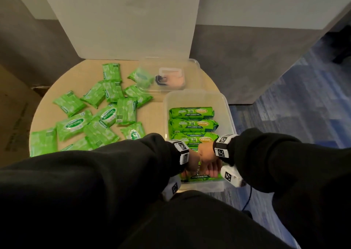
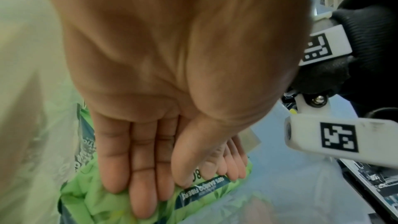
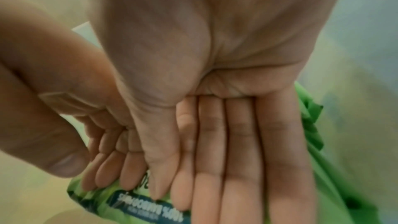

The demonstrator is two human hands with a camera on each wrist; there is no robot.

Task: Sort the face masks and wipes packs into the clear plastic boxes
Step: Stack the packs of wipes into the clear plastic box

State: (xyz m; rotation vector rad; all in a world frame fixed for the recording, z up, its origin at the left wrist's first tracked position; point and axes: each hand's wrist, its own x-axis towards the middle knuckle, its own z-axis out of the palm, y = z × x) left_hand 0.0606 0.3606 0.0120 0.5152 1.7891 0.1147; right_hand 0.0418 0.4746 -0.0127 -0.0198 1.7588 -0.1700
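A clear plastic box (image 1: 226, 104) at the table's right holds several large green wipes packs (image 1: 191, 113) in a row. Both hands are at its near end, on the nearest large pack (image 1: 201, 178). My left hand (image 1: 190, 162) lies with straight fingers (image 2: 140, 168) flat on the pack (image 2: 193, 198). My right hand (image 1: 210, 166) sits beside it, touching it, with straight fingers (image 3: 226, 159) pressed on the same pack (image 3: 150, 210). Neither hand curls around it. Several small green wipes packs (image 1: 106, 115) lie loose on the table's left half.
A second clear box (image 1: 193, 62) stands at the back with a black and beige item (image 1: 171, 79) inside. The round wooden table (image 1: 152, 112) meets a white panel behind. Blue carpet lies to the right, a cardboard box to the left.
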